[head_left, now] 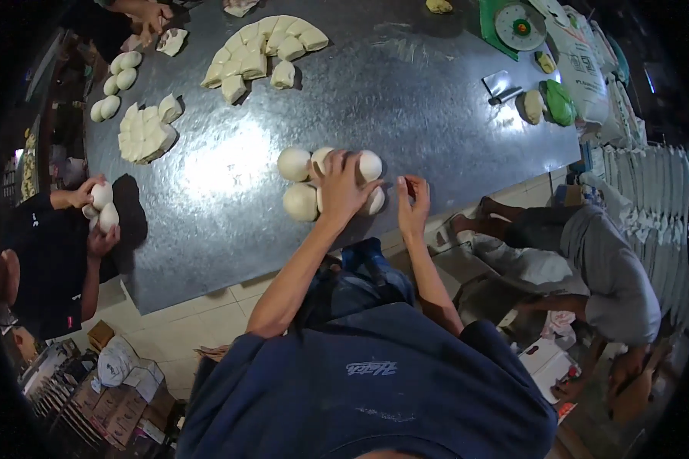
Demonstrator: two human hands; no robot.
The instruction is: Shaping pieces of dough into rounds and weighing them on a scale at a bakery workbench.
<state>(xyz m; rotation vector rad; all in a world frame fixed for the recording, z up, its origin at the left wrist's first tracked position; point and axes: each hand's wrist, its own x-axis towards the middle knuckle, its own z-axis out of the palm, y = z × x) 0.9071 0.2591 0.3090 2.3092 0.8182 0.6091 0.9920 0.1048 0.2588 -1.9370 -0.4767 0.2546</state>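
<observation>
Several smooth, pale dough balls sit close together in two rows near the front edge of the metal table, among them a far-left dough ball (293,164), a near-left dough ball (300,202) and a far-right dough ball (370,165). Over the group lies my left hand (341,188), its fingers spread and touching the balls; it partly covers the middle ones. Just right of the group, my right hand (414,205) hovers at the table edge with fingers loosely bent, thumb apart and nothing seen between them.
Cut dough pieces (245,57) and a scored dough slab (145,134) lie farther back. At left, a co-worker's hands (99,237) hold dough balls. A green scale (505,30), a metal scraper (502,88) and a green bag (560,103) are at far right. Another person (605,260) bends low at right.
</observation>
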